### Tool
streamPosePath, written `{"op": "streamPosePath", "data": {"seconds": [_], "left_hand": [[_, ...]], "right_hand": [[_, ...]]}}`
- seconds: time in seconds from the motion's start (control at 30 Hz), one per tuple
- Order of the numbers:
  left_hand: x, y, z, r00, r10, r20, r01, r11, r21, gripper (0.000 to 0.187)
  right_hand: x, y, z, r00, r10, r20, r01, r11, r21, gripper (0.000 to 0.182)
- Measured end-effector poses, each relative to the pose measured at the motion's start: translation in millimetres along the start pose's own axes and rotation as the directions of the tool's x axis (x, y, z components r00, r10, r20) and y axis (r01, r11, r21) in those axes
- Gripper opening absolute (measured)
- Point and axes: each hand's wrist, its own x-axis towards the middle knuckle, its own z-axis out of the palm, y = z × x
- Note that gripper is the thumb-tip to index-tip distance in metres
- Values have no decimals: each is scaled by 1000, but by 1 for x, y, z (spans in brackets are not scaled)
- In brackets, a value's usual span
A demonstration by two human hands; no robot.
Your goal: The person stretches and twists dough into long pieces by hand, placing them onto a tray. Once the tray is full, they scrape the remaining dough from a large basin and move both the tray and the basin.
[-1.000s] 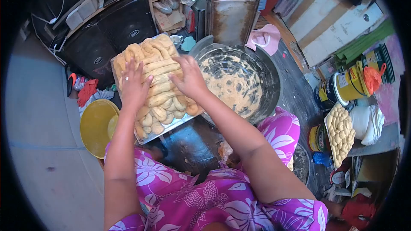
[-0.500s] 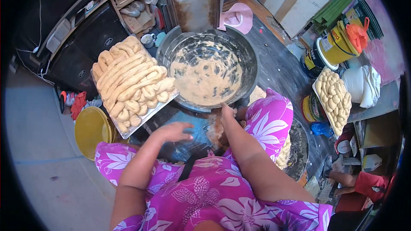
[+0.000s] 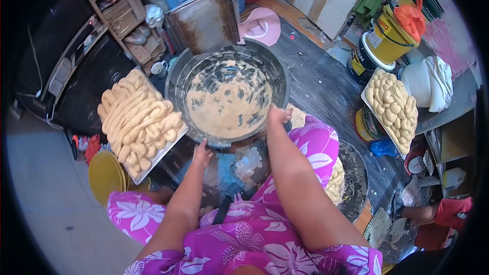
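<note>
A large black basin (image 3: 283,79), its bottom coated with tan flour or crumbs, sits in front of me. My right hand (image 3: 278,115) grips the basin's near right rim. Close by the near left rim is my left hand (image 3: 202,154), fingers pointing toward the basin; whether they touch it is hard to tell. To the left, a metal tray (image 3: 168,146) carries rows of long twisted dough pieces (image 3: 135,117). Another tray of knotted dough pieces (image 3: 390,103) stands at the right. Beside my right knee, more dough (image 3: 334,183) lies in a dark round container (image 3: 356,183), partly hidden by my leg.
Yellow bucket (image 3: 104,175) stands at the left. A browned metal sheet (image 3: 202,20) leans behind the basin, with a pink hat (image 3: 260,26) beside it. Stacked pails (image 3: 389,35) and a white sack (image 3: 428,84) are at the right. Part of another person (image 3: 425,215) shows lower right.
My left hand has moved from over the floor toward the basin's near left rim. My right hand has shifted up along the rim. The whole view has turned slightly.
</note>
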Motion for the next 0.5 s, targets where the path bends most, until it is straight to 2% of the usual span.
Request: {"op": "streamPosePath", "data": {"seconds": [0.03, 0.07, 0.1, 0.13, 0.17, 0.2, 0.23, 0.27, 0.3, 0.33, 0.4, 0.47, 0.5], "left_hand": [[15, -3, 9, 1000, 3, 14, -3, 1000, 9, 75], [12, 1, 30, 999, 45, 8, -43, 988, -147, 66], [3, 7, 48, 996, 84, -10, -83, 950, -302, 58], [-6, 15, 64, 990, 92, 103, -48, 929, -368, 48], [-21, 20, 80, 982, 116, 146, -66, 949, -309, 49], [-39, 25, 100, 973, 137, 188, -88, 965, -245, 50], [-68, 35, 128, 991, 98, 86, -75, 967, -243, 46], [-82, 39, 145, 995, 84, 49, -68, 960, -272, 46], [-78, 32, 152, 982, 159, 99, -121, 943, -309, 52], [-83, 36, 166, 979, 184, 82, -148, 932, -330, 51], [-97, 51, 181, 977, 202, 69, -166, 924, -345, 51], [-102, 75, 196, 917, 386, 96, -332, 876, -349, 49], [-113, 98, 203, 885, 437, 161, -359, 859, -364, 46]], "right_hand": [[17, -14, 0, 1000, -29, -8, 29, 996, -90, 87], [36, -23, -2, 998, -61, -7, 59, 981, -185, 86], [67, -21, 0, 998, -62, -8, 59, 982, -182, 86], [110, -15, 8, 989, -85, 119, 111, 967, -231, 85], [140, -14, 15, 963, -100, 250, 169, 947, -274, 84], [143, -24, 12, 961, -148, 235, 213, 936, -280, 85], [147, -32, 7, 956, -196, 220, 255, 923, -287, 86], [174, -31, 15, 960, -176, 219, 224, 949, -221, 79], [203, -28, 22, 965, -151, 214, 187, 970, -158, 72], [219, -37, 23, 964, -154, 216, 189, 970, -152, 72], [241, -61, 25, 884, -308, 351, 400, 887, -230, 48], [185, -127, -28, 870, -345, 351, 402, 910, -101, 32], [185, -143, -38, 886, -304, 350, 351, 933, -78, 31]]}}
